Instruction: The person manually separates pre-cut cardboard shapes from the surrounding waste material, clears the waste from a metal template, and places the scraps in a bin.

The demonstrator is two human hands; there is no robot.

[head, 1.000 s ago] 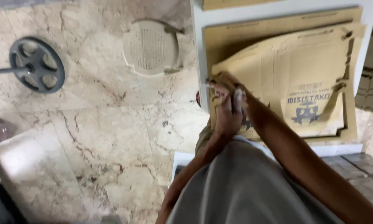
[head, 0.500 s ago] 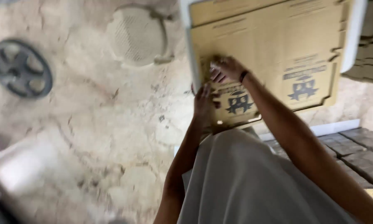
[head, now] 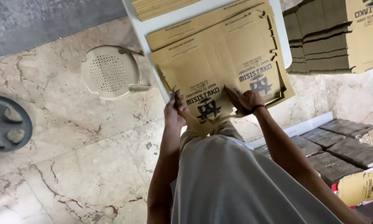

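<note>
Both hands have parted since half a second ago, when they met over one spot of the cardboard. Now the left hand (head: 175, 110) pinches the near left edge of the flat printed cardboard box blank (head: 219, 70), fingers closed on it, while the right hand (head: 246, 101) presses down on its near right part with the fingers spread. That blank lies just beyond the hands on a white table (head: 282, 37), over a second blank. Left of the left hand stands a cream plastic stool (head: 108, 72). Far right of the right hand, folded cardboard stacks (head: 319, 45) lean.
</note>
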